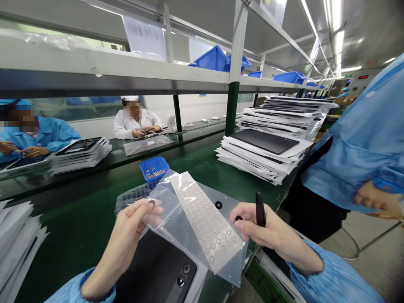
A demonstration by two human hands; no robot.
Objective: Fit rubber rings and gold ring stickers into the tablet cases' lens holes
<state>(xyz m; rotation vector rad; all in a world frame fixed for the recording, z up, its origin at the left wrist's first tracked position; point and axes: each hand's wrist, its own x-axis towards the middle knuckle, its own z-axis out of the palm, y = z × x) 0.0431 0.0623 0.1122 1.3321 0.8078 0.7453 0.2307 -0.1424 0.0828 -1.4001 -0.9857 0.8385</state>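
Observation:
My left hand (134, 223) pinches the left edge of a clear plastic bag (170, 210), and some fingertips show through the film. A small black ring (152, 203) sits at its thumb and fingertip. On the bag is a white strip (202, 219) with rows of ring-shaped marks. Another black ring (219, 205) lies on the bag's right part. My right hand (261, 225) is closed, with a black ring (239, 219) between thumb and fingertip and a slim black tool (260, 210) upright between its fingers. Below the bag lies a black tablet-like panel (151, 269) with two round camera openings.
A blue tray (154, 168) of small parts stands behind the bag. Stacks of panels and white sheets rise at right (261, 160) and left (19, 248). Two people sit across the bench; another person in blue (362, 139) stands close on the right. A shelf (126, 71) spans above.

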